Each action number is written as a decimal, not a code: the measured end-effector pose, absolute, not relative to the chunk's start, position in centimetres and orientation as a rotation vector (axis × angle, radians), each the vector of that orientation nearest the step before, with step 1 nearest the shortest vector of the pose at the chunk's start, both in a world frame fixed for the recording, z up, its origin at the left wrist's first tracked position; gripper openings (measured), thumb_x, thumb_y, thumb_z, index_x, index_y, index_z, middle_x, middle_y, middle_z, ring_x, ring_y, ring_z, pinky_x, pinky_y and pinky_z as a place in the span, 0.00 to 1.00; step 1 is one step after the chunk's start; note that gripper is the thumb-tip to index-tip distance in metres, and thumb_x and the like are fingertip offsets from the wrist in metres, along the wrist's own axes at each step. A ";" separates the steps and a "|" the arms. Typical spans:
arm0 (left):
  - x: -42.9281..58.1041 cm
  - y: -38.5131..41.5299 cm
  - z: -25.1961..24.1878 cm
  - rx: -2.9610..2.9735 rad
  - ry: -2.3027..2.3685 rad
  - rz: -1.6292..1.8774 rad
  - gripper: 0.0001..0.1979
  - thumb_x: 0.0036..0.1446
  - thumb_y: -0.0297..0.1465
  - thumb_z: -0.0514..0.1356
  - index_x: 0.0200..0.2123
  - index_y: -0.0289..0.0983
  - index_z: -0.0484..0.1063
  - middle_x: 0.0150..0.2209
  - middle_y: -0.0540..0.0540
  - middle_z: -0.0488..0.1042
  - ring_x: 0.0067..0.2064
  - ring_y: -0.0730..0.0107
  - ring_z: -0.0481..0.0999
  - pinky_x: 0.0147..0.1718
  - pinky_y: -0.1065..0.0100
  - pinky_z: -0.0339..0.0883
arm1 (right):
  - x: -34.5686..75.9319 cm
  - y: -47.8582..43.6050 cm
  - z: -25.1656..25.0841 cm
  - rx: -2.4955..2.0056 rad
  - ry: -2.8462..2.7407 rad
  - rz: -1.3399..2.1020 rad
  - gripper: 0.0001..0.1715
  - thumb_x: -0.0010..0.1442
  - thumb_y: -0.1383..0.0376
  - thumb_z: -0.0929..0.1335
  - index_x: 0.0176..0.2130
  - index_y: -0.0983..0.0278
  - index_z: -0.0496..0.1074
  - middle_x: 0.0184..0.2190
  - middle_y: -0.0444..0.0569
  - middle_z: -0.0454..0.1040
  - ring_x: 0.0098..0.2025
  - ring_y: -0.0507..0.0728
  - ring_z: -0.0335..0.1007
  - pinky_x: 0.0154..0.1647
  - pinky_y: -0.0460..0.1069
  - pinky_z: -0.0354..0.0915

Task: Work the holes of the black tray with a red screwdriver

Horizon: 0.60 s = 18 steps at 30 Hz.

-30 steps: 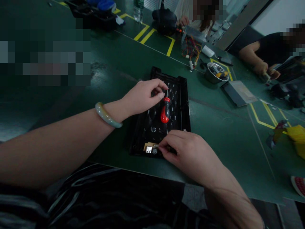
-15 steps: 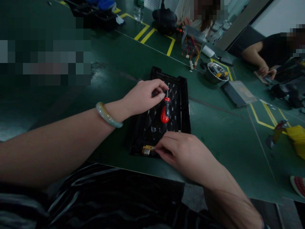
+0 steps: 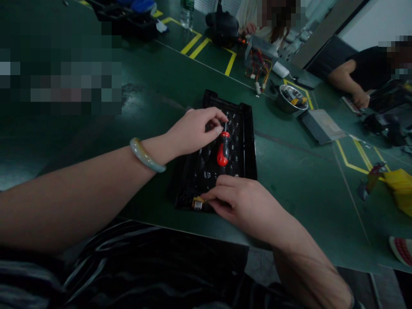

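Observation:
A black tray with a bumpy inside lies at the table's near edge. In it rests a red and black screwdriver, handle towards me and shaft pointing away. My left hand reaches over the tray's left side, fingers curled, with thumb and index tips apart beside the shaft; whether they touch it I cannot tell. My right hand is closed in a pinch at the right end of a small yellow circuit board with a silver metal connector. The board is at the tray's near left corner, its right part hidden by my fingers.
Beyond the tray stand a metal bowl with small parts, a flat grey metal piece and a metal box with coloured wires. A bottle and a black bin are farther back. Two people sit across the table.
My right hand has shifted slightly left along the yellow circuit board, covering more of it. My left hand stays put. At the far right, the co-worker's hands have moved.

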<state>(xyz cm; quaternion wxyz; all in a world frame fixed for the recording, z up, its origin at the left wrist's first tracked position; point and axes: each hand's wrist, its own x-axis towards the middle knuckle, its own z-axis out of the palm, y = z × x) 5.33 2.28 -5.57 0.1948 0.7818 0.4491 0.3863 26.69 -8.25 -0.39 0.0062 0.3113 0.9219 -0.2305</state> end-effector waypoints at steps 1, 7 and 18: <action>5.3 2.3 -5.6 2.192 1.264 1.079 0.14 0.66 0.30 0.63 0.53 0.37 0.79 0.45 0.47 0.84 0.45 0.65 0.83 0.53 0.60 0.73 | 26.7 -8.2 -0.4 0.984 2.876 -0.735 0.14 0.74 0.63 0.67 0.53 0.55 0.82 0.45 0.43 0.84 0.45 0.54 0.81 0.45 0.50 0.72; 5.4 2.4 -5.7 2.180 1.270 1.103 0.14 0.65 0.31 0.61 0.53 0.37 0.79 0.45 0.47 0.84 0.46 0.64 0.83 0.52 0.60 0.73 | 27.4 -6.3 -0.3 1.405 3.105 -0.654 0.19 0.76 0.62 0.64 0.59 0.58 0.79 0.49 0.47 0.85 0.47 0.54 0.82 0.51 0.51 0.75; 5.4 2.7 -6.0 2.049 1.418 1.221 0.21 0.69 0.34 0.58 0.63 0.38 0.71 0.51 0.44 0.82 0.52 0.59 0.81 0.62 0.53 0.68 | 27.6 -1.8 -2.5 1.102 2.977 0.090 0.28 0.74 0.70 0.60 0.65 0.53 0.74 0.68 0.53 0.73 0.63 0.65 0.70 0.60 0.61 0.68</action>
